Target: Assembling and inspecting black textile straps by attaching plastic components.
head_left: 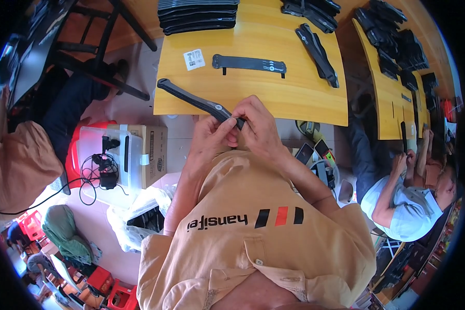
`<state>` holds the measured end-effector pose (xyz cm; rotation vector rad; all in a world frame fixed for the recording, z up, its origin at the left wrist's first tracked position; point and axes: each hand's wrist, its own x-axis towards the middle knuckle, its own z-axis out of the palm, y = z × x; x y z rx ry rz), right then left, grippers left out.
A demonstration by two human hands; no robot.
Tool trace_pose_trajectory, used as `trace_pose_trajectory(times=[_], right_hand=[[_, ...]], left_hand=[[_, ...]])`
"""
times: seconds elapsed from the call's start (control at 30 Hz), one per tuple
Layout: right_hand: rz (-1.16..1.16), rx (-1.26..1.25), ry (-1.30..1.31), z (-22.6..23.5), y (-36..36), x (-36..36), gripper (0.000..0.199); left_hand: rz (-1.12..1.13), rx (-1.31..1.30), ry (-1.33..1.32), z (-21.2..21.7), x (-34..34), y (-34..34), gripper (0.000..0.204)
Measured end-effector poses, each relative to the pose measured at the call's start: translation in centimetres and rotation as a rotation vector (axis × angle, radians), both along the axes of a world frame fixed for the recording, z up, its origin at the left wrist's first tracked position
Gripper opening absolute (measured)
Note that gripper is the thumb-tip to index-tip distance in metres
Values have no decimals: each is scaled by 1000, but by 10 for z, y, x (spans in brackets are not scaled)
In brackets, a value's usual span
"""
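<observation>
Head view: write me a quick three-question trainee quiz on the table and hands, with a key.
1. Multiple choice: on which side of the flat black strap does the white label lie? A: the person's left. B: the person's right.
2. True or false: the left hand and right hand both grip the held strap.
3. Fill in: the table has a ____ top.

Key: 1 A; 2 true; 3 yellow.

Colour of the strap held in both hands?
The strap is dark grey and black; best seen in the head view.
</observation>
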<state>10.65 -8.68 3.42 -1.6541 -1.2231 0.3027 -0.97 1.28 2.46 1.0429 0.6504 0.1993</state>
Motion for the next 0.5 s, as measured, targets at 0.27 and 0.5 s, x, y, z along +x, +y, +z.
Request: trace_pose_trajectory(times=[0.27, 0.5], right_hand=[[207, -127, 577, -5, -5, 9, 13], [328, -109, 545, 4, -3, 14, 5]], left_hand=[[-235, 132, -84, 5, -8, 12, 14], [-167, -47, -76, 10, -14, 12, 19]])
